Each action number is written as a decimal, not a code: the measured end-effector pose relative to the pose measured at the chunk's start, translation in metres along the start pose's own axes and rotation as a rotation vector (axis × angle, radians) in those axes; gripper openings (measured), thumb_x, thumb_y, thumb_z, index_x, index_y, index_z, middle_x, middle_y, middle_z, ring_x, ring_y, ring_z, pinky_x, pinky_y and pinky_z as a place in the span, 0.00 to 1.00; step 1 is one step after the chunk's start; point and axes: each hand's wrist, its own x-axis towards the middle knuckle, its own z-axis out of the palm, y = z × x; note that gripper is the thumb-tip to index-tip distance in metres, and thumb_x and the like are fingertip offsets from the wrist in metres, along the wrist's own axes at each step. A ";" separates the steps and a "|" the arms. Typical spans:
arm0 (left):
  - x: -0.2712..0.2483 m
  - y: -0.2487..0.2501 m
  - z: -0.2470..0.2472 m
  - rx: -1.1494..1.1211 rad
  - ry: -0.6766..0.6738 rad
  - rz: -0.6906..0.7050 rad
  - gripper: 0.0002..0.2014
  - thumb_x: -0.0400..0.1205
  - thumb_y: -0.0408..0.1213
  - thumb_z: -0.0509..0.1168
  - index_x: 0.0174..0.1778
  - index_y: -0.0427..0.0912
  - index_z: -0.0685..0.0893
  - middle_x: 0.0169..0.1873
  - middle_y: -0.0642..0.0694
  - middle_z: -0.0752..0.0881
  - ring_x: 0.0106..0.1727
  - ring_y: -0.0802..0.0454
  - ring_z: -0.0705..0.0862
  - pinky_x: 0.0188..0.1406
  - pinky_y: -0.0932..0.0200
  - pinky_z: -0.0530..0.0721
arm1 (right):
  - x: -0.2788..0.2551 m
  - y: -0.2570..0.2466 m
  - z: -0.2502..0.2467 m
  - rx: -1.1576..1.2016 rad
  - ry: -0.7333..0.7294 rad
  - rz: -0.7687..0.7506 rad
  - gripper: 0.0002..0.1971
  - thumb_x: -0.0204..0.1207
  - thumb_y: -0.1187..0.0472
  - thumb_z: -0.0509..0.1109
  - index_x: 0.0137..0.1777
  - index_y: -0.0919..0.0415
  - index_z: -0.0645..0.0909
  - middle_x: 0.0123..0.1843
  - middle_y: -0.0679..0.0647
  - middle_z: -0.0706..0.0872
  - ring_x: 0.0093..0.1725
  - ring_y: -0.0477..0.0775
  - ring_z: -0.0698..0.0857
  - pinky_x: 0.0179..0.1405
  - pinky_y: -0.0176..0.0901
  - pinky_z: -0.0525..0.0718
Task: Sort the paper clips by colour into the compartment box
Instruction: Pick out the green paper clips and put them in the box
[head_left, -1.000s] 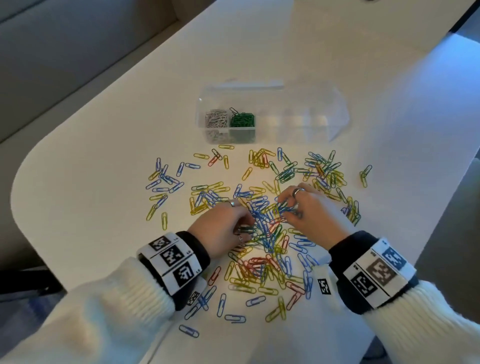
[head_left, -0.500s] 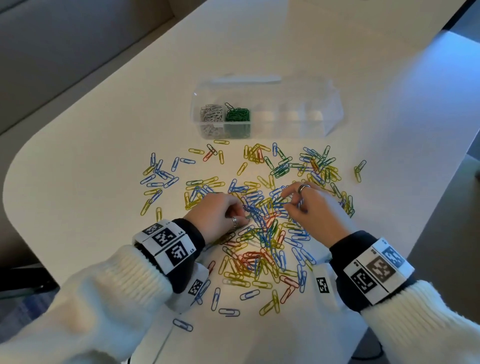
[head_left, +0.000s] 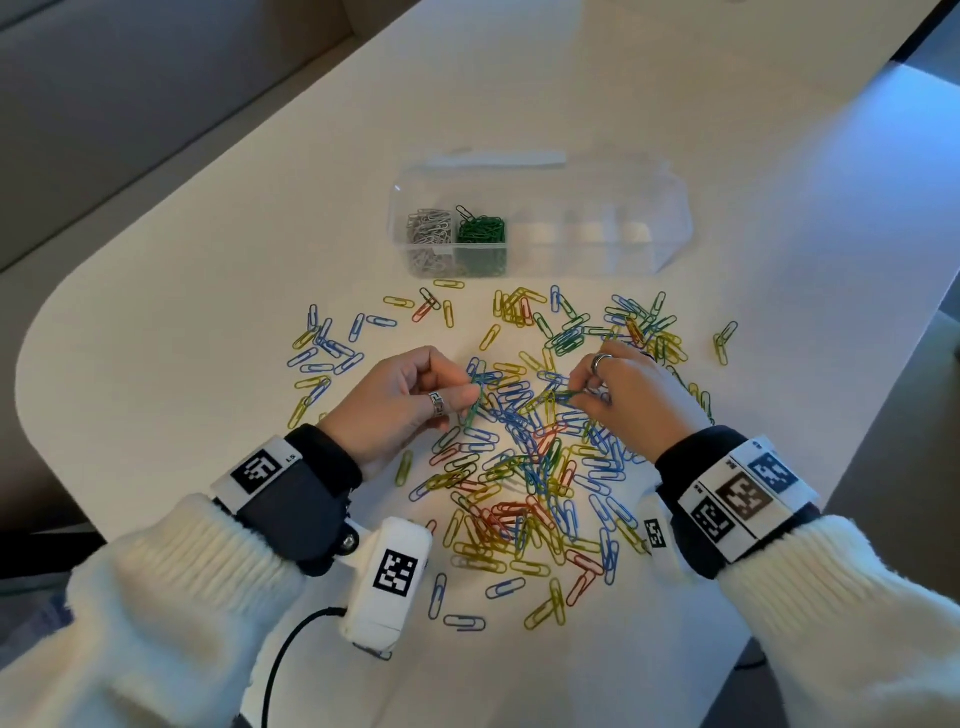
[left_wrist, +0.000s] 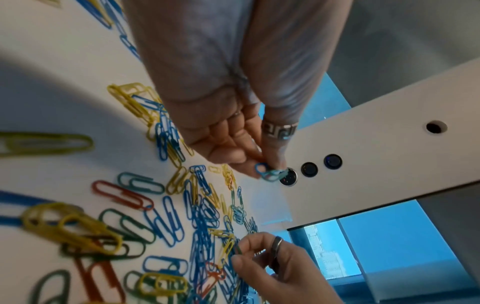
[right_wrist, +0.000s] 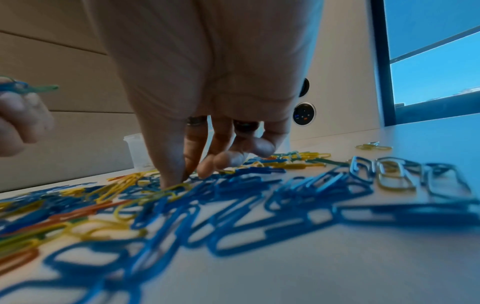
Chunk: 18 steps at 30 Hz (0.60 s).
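Note:
Loose paper clips (head_left: 524, 467) in blue, yellow, green and red lie heaped on the white table (head_left: 208, 260). Beyond them stands the clear compartment box (head_left: 649, 244), with white clips (head_left: 428, 228) in its leftmost cell and green clips (head_left: 480, 231) in the cell beside it. My left hand (head_left: 470, 400) is raised a little over the heap's left side and pinches a few green clips (left_wrist: 270, 173). At the heap's upper right, my right hand (head_left: 582, 395) pinches one green clip (head_left: 566, 397) between thumb and forefinger, low on the pile (right_wrist: 233, 185).
The box's other cells show no clips. A few stray clips (head_left: 724, 340) lie near the table's right edge (head_left: 883, 395). The table's rounded left corner (head_left: 47, 332) is close to the scattered blue and yellow clips (head_left: 322, 353).
My left hand has lifted off the heap with green clips in its fingertips. My right hand has shifted slightly and taken a green clip in a pinch.

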 end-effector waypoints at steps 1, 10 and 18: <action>-0.001 0.000 0.000 -0.030 0.007 -0.007 0.07 0.75 0.22 0.65 0.39 0.39 0.79 0.23 0.53 0.82 0.26 0.62 0.79 0.26 0.71 0.77 | 0.000 0.001 0.000 -0.003 -0.014 0.000 0.02 0.76 0.60 0.68 0.46 0.57 0.82 0.46 0.47 0.72 0.50 0.56 0.81 0.56 0.52 0.79; -0.009 0.007 -0.003 -0.370 -0.022 -0.182 0.11 0.83 0.28 0.56 0.48 0.37 0.84 0.26 0.44 0.85 0.30 0.56 0.87 0.28 0.69 0.85 | -0.019 -0.011 -0.006 0.516 -0.021 0.005 0.05 0.77 0.64 0.67 0.41 0.59 0.74 0.34 0.46 0.78 0.30 0.36 0.76 0.33 0.26 0.73; -0.017 0.012 -0.002 -0.423 0.006 -0.228 0.13 0.85 0.27 0.53 0.47 0.34 0.84 0.35 0.41 0.90 0.36 0.51 0.91 0.37 0.64 0.88 | -0.035 -0.024 0.007 1.294 -0.220 0.032 0.14 0.79 0.75 0.56 0.57 0.62 0.77 0.34 0.48 0.81 0.35 0.46 0.79 0.32 0.34 0.77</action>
